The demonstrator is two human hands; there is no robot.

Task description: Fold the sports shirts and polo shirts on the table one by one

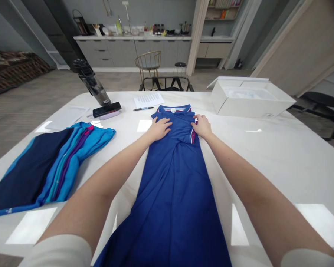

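Note:
A long blue polo dress (178, 178) lies on the white table with its collar away from me and its lower end running out of view toward me. The collar has red and white stripes. One sleeve is folded inward over the body, its striped cuff (193, 134) showing. My left hand (159, 128) rests flat on the dress near the left shoulder, fingers spread. At the right edge, my right hand (202, 126) has its thumb and fingers closed on the fabric by the folded sleeve.
Folded clothes (41, 167) in navy, bright blue and purple are stacked at the left. Behind them are a phone (107, 109), a clear bottle (96, 89), a pen (143, 108) and a printed sheet (149, 100). An open white box (239, 105) stands at the back right.

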